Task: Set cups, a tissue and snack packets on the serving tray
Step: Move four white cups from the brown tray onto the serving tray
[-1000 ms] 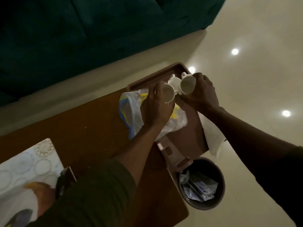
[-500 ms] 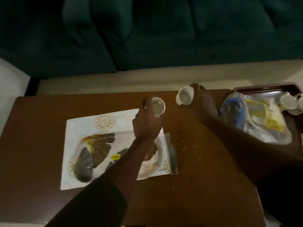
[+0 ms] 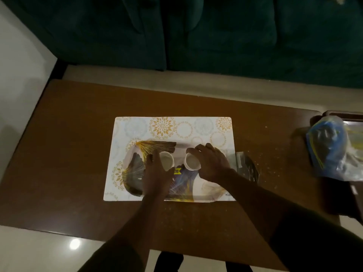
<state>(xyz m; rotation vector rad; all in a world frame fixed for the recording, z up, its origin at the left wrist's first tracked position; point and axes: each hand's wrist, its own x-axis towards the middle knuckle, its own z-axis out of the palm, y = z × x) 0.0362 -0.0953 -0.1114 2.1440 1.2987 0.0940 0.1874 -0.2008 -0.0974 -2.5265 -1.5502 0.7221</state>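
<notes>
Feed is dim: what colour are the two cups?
White, both cups, clearest in the head view against the patterned tray.

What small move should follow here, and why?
Probably let go of both cups: the left hand holds one cup and the right hand the other cup, both upright and seemingly down on the tray.

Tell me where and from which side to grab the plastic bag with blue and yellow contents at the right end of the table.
Grip the crumpled clear plastic bag at its bunched top, coming down from above. It slumps partly over the dark brown tray at the table's right end, so its sides look loose and likely to slip. The right hand is nearer, but it and the left hand each hold a small white cup.
</notes>
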